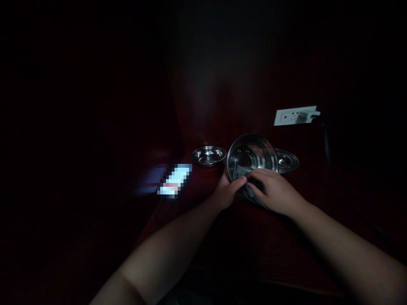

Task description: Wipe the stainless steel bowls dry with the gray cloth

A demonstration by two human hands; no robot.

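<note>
A shiny steel pot (252, 142) is tilted with its open mouth toward me. My left hand (228, 191) grips its lower left rim, with the thumb over the edge. A dark patterned cloth (251, 195) hangs over the near rim, partly inside the pot and partly below it. My right hand (270, 186) is closed on this cloth at the rim, its fingertips reaching just inside the pot. The pot's outer side and the left fingers behind it are hidden.
A shallow steel bowl (209, 156) sits left of the pot. A round steel lid or plate (288, 162) lies behind it on the right. A lit phone (174, 182) with a cable is at the left. A wall socket (295, 116) holds a plug. The surroundings are dark.
</note>
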